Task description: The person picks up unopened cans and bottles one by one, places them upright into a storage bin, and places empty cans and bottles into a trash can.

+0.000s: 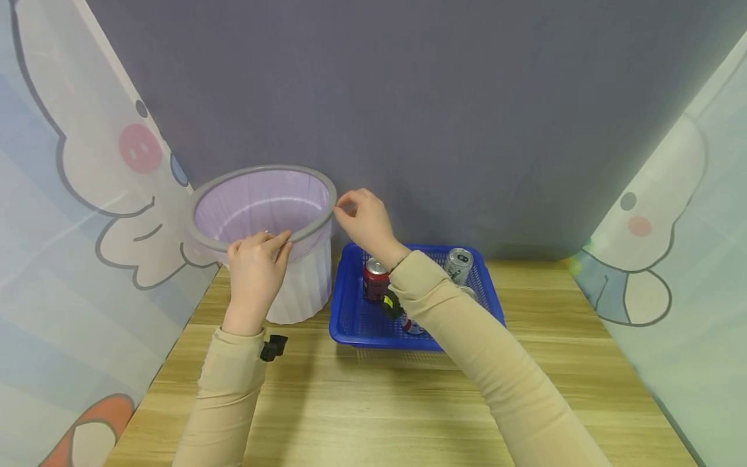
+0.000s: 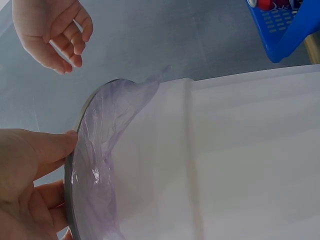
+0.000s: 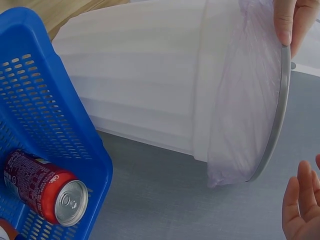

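Note:
A white trash can (image 1: pixel 300 288) stands at the left, lined with a thin purple plastic bag (image 1: pixel 257 204) whose edge hangs folded over the outside. A grey ring (image 1: pixel 268 168) runs around its mouth over the bag. My left hand (image 1: pixel 255 269) grips the near side of this ring, thumb on the outer side and fingers over the top, as the left wrist view shows. Just off the ring's right side is my right hand (image 1: pixel 370 220), fingers loosely bent with nothing between them; both wrist views show a gap between it and the ring.
Right of the trash can sits a blue plastic basket (image 1: pixel 341 318) holding several drink cans, among them a red can (image 1: pixel 375 285) and a silver can (image 1: pixel 458 263). Behind rises a grey panel (image 1: pixel 467 130). Cartoon-print panels flank the wooden table (image 1: pixel 362 408).

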`<state>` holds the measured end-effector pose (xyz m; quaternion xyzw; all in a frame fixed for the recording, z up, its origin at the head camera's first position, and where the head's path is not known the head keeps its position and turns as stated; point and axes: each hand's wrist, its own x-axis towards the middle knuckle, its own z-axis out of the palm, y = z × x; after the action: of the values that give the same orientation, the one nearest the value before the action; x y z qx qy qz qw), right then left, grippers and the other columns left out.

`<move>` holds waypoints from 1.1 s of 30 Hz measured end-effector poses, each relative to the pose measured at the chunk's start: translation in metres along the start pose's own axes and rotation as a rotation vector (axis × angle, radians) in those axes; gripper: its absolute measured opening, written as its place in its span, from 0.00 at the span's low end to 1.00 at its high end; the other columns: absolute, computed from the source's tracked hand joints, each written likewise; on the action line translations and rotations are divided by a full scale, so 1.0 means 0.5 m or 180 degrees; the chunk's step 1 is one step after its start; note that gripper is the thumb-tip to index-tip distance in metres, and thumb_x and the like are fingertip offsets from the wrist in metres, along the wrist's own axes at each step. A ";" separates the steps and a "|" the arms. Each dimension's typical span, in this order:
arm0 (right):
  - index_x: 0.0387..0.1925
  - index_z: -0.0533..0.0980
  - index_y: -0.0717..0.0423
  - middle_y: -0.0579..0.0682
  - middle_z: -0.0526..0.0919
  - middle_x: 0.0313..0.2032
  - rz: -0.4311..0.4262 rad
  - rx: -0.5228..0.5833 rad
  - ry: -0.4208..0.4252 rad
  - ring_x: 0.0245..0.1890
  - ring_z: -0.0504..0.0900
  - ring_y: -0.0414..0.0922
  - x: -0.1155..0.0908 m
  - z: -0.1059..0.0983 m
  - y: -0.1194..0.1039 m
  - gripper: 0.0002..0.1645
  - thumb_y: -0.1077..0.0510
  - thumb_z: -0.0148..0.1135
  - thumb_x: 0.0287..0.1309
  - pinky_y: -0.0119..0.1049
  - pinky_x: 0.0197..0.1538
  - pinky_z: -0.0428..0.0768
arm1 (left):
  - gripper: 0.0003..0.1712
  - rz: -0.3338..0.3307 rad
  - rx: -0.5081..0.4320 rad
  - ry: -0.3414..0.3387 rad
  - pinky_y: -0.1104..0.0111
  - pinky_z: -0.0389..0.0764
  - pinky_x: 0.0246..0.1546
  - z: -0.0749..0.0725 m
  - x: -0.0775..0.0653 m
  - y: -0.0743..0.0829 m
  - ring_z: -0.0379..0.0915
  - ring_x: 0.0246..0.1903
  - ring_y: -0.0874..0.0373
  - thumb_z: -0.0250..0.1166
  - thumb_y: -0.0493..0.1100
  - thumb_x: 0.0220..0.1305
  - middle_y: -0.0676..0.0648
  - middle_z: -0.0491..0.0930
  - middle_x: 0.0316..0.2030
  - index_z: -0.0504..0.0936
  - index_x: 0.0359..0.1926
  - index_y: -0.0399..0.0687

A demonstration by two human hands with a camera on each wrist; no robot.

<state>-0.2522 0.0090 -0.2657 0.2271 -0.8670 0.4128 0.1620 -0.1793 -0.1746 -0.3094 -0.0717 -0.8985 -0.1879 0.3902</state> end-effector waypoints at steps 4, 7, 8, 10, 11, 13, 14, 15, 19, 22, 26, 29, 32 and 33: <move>0.39 0.80 0.59 0.54 0.80 0.42 0.0021 -0.0028 -0.0001 0.34 0.81 0.46 -0.005 -0.003 0.006 0.10 0.58 0.58 0.61 0.35 0.37 0.78 | 0.12 0.0018 -0.0025 0.0061 0.46 0.67 0.51 0.001 -0.002 0.001 0.78 0.39 0.42 0.67 0.38 0.59 0.37 0.84 0.37 0.85 0.44 0.39; 0.38 0.80 0.58 0.53 0.81 0.42 0.0033 -0.0060 0.0015 0.34 0.80 0.46 -0.008 -0.004 0.015 0.09 0.58 0.58 0.60 0.35 0.38 0.78 | 0.12 0.0014 -0.0052 0.0104 0.46 0.66 0.51 0.001 -0.004 0.002 0.78 0.37 0.42 0.66 0.38 0.59 0.37 0.84 0.37 0.85 0.44 0.38; 0.38 0.80 0.58 0.53 0.81 0.41 0.0034 -0.0057 0.0025 0.34 0.80 0.46 -0.009 -0.005 0.019 0.09 0.58 0.59 0.60 0.35 0.38 0.78 | 0.12 0.0013 -0.0064 0.0117 0.46 0.66 0.51 0.001 -0.004 0.002 0.78 0.37 0.42 0.66 0.37 0.59 0.37 0.84 0.37 0.85 0.44 0.38; 0.38 0.80 0.58 0.53 0.83 0.40 0.0047 -0.0057 0.0042 0.34 0.81 0.46 -0.012 -0.006 0.026 0.08 0.58 0.59 0.59 0.36 0.38 0.78 | 0.12 0.0017 -0.0082 0.0143 0.46 0.66 0.52 0.002 -0.004 0.001 0.78 0.38 0.41 0.66 0.37 0.59 0.37 0.84 0.37 0.85 0.44 0.38; 0.38 0.80 0.57 0.52 0.83 0.40 0.0069 -0.0036 0.0038 0.34 0.81 0.46 -0.014 -0.007 0.030 0.08 0.58 0.59 0.59 0.36 0.38 0.78 | 0.12 0.0020 -0.0097 0.0158 0.45 0.66 0.52 0.002 -0.005 0.001 0.77 0.38 0.41 0.66 0.37 0.58 0.37 0.84 0.37 0.85 0.43 0.38; 0.38 0.79 0.57 0.52 0.84 0.39 0.0106 0.0007 0.0020 0.34 0.81 0.46 -0.019 -0.010 0.037 0.08 0.59 0.59 0.59 0.36 0.38 0.78 | 0.12 0.0026 -0.0127 0.0194 0.45 0.66 0.52 0.004 -0.005 -0.001 0.77 0.37 0.41 0.67 0.36 0.58 0.37 0.83 0.37 0.85 0.43 0.37; 0.38 0.79 0.57 0.52 0.84 0.38 0.0127 0.0026 0.0004 0.34 0.81 0.46 -0.021 -0.011 0.040 0.08 0.59 0.59 0.59 0.37 0.38 0.78 | 0.11 0.0029 -0.0149 0.0219 0.45 0.66 0.52 0.005 -0.005 -0.002 0.77 0.37 0.40 0.67 0.36 0.57 0.36 0.83 0.37 0.85 0.42 0.37; 0.38 0.79 0.57 0.52 0.84 0.38 0.0148 0.0043 -0.0018 0.34 0.81 0.46 -0.023 -0.014 0.044 0.08 0.59 0.59 0.60 0.37 0.38 0.78 | 0.11 0.0033 -0.0176 0.0248 0.45 0.67 0.51 0.006 -0.005 -0.003 0.77 0.37 0.40 0.67 0.35 0.57 0.36 0.83 0.37 0.85 0.42 0.36; 0.38 0.79 0.56 0.52 0.84 0.38 0.0199 0.0070 -0.0085 0.35 0.81 0.47 -0.036 -0.024 0.061 0.08 0.58 0.58 0.60 0.38 0.40 0.78 | 0.09 0.0096 -0.0310 0.0382 0.46 0.70 0.49 0.007 -0.005 -0.005 0.76 0.37 0.39 0.67 0.34 0.57 0.35 0.82 0.36 0.85 0.38 0.33; 0.38 0.79 0.56 0.52 0.84 0.38 0.0245 0.0091 -0.0105 0.35 0.81 0.47 -0.049 -0.036 0.076 0.08 0.57 0.58 0.60 0.40 0.41 0.78 | 0.08 0.0191 -0.0391 0.0469 0.48 0.72 0.45 0.008 -0.007 -0.002 0.75 0.35 0.38 0.67 0.33 0.57 0.34 0.81 0.36 0.85 0.36 0.31; 0.38 0.80 0.57 0.53 0.84 0.39 0.0334 0.0152 -0.0149 0.39 0.81 0.49 -0.075 -0.054 0.102 0.09 0.57 0.58 0.61 0.43 0.45 0.79 | 0.07 0.0324 -0.0423 0.0567 0.49 0.73 0.41 0.007 -0.013 0.005 0.75 0.33 0.38 0.66 0.32 0.55 0.34 0.81 0.33 0.85 0.33 0.29; 0.39 0.79 0.57 0.54 0.84 0.40 0.0424 0.0168 -0.0192 0.42 0.81 0.51 -0.100 -0.068 0.124 0.09 0.56 0.58 0.62 0.46 0.48 0.78 | 0.07 0.0387 -0.0418 0.0610 0.49 0.74 0.40 0.007 -0.021 0.010 0.75 0.32 0.38 0.67 0.32 0.55 0.34 0.81 0.33 0.85 0.32 0.29; 0.39 0.79 0.57 0.55 0.84 0.40 0.0498 0.0125 -0.0217 0.43 0.81 0.52 -0.129 -0.081 0.146 0.09 0.57 0.58 0.61 0.47 0.49 0.78 | 0.07 0.0433 -0.0458 0.0586 0.50 0.74 0.39 0.008 -0.034 0.020 0.75 0.33 0.38 0.67 0.33 0.54 0.35 0.81 0.34 0.84 0.33 0.29; 0.38 0.79 0.57 0.55 0.84 0.40 0.0508 0.0111 -0.0221 0.42 0.81 0.52 -0.140 -0.086 0.152 0.08 0.57 0.59 0.61 0.48 0.49 0.78 | 0.08 0.0450 -0.0475 0.0553 0.50 0.75 0.38 0.008 -0.039 0.023 0.76 0.34 0.38 0.67 0.33 0.54 0.35 0.81 0.34 0.84 0.33 0.29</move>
<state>-0.2291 0.1034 -0.3214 0.1743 -0.8801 0.4314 0.0945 -0.1656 -0.1618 -0.3229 -0.1471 -0.8375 -0.2318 0.4724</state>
